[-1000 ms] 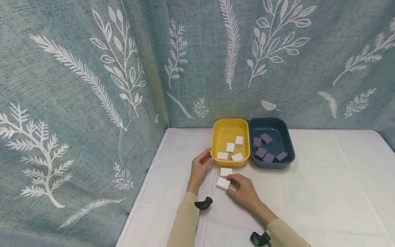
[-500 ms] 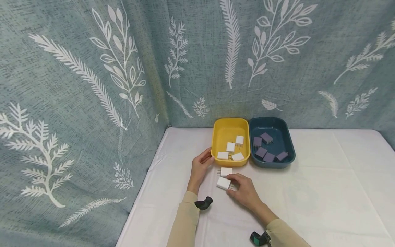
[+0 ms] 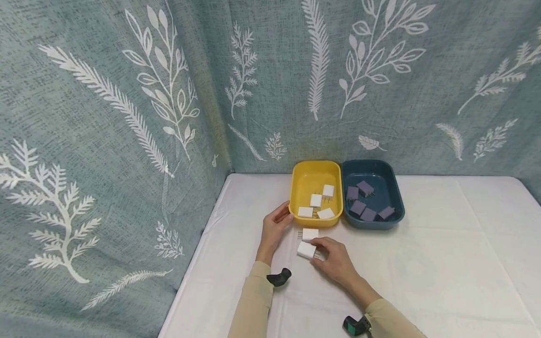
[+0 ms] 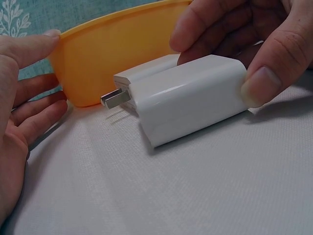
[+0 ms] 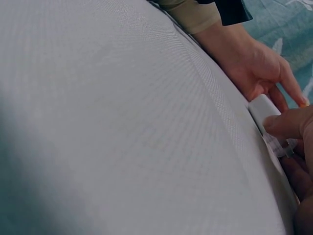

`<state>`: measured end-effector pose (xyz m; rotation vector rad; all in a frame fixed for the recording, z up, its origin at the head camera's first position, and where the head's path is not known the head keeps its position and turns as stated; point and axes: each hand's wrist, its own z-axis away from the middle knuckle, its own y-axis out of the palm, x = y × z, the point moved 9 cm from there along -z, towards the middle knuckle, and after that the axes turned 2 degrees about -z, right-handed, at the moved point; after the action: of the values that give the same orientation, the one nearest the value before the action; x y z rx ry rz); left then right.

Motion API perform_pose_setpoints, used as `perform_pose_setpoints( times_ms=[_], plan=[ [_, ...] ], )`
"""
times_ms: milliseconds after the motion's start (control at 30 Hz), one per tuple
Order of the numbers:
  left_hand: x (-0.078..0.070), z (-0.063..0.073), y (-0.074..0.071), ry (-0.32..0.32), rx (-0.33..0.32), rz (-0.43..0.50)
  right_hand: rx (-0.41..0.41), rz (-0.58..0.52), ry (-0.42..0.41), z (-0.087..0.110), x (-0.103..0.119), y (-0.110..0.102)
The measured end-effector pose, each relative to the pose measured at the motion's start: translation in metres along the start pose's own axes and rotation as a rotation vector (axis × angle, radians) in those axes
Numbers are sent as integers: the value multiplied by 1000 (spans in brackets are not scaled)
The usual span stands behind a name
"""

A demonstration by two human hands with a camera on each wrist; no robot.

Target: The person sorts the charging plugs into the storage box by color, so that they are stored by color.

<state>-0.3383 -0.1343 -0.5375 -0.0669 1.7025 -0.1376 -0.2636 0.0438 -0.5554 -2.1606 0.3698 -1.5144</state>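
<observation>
My right hand (image 3: pixel 336 260) pinches a white plug-in charger (image 3: pixel 306 249) between thumb and fingers, low on the white cloth. Its prongs point right, toward the palm. Just behind it lies a second white charger (image 3: pixel 310 234), prongs to the left. In the left wrist view the held charger (image 4: pixel 190 98) partly covers the other one. With my left hand (image 3: pixel 272 232) I hold the front left corner of a yellow tray (image 3: pixel 293 188), thumb at the rim and fingers against the outer wall. Several white chargers (image 3: pixel 315 201) lie inside that tray.
A dark blue tray (image 3: pixel 399 199) stands against the yellow one on its right. Several purple chargers (image 3: pixel 358 208) lie in it. Behind both trays hangs a blue-green curtain (image 3: pixel 270 84) with white leaf patterns, also along the left side of the table (image 3: pixel 444 258).
</observation>
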Motion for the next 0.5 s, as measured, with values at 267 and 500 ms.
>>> perform_pose_setpoints(
  times_ms=[267,500],
  plan=[
    [2,-1,0,-4,14,11,-7,-1,-2,1,-1,1],
    [2,-1,0,-3,4,8,-11,14,-21,2,0,0]
  ],
)
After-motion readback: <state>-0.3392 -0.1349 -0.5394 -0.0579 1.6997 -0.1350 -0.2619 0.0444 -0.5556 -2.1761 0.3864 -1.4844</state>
